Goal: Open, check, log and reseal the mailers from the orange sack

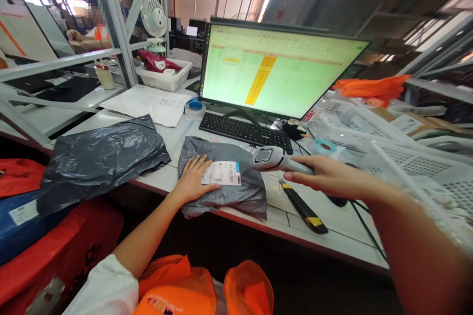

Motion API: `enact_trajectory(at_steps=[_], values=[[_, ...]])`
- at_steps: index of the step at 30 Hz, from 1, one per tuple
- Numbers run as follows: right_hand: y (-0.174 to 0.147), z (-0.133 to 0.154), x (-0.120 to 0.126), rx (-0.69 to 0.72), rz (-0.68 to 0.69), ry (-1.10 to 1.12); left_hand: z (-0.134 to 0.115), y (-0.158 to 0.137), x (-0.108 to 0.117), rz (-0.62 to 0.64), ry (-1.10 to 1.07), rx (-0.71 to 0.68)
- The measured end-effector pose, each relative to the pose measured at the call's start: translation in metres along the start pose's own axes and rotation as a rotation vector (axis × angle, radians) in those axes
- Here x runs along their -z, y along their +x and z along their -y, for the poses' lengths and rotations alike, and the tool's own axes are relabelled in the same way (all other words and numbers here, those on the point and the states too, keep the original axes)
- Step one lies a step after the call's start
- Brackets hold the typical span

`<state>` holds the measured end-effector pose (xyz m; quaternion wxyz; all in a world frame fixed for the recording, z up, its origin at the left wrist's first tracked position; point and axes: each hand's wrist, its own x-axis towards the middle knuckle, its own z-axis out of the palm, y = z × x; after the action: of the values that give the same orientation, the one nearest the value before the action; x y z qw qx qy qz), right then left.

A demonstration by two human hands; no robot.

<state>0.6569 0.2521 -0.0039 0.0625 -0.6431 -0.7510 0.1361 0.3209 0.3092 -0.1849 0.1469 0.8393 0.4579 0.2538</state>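
Note:
A grey plastic mailing bag (247,197) lies at the front edge of the white desk, with a white shipping label (221,173) facing up. My left hand (194,177) rests flat on the bag, fingers spread, the fingertips and thumb at the label's left side. In my right hand (318,171) is a grey-white barcode scanner (269,157), gripped by its handle. Its head hangs over the bag's right part, pointing left at the label. To the left, a second dark grey mailing bag (111,152) reaches past the desk edge.
A monitor (281,69) and black keyboard (244,130) stand behind the bag. A black and yellow utility knife (305,209) lies to the right, near white mesh baskets (414,162). Red and blue bags (74,251) are heaped below left. Another person (98,29) sits far left.

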Motion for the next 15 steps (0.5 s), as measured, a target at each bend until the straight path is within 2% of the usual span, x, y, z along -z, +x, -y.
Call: enact_trajectory(at_steps=[1, 5, 7, 9, 12, 15], values=[[0.003, -0.013, -0.007, -0.054, 0.011, -0.040, -0.005, 0.001, 0.003, 0.004, -0.011, -0.016], [0.017, -0.071, -0.049, -0.328, -0.163, -0.194, -0.038, 0.011, 0.012, 0.099, -0.091, -0.178], [0.019, -0.092, -0.075, -0.482, -0.178, -0.243, -0.055, 0.020, 0.006, 0.158, -0.080, -0.224], [0.018, -0.107, -0.099, -0.586, -0.199, -0.283, -0.066, 0.027, -0.007, 0.185, -0.028, -0.194], [0.012, -0.117, -0.119, -0.606, -0.199, -0.315, -0.068, 0.032, -0.031, 0.181, 0.027, -0.127], [0.009, -0.115, -0.107, -0.604, -0.142, -0.296, -0.062, 0.030, -0.045, 0.164, 0.032, -0.113]])
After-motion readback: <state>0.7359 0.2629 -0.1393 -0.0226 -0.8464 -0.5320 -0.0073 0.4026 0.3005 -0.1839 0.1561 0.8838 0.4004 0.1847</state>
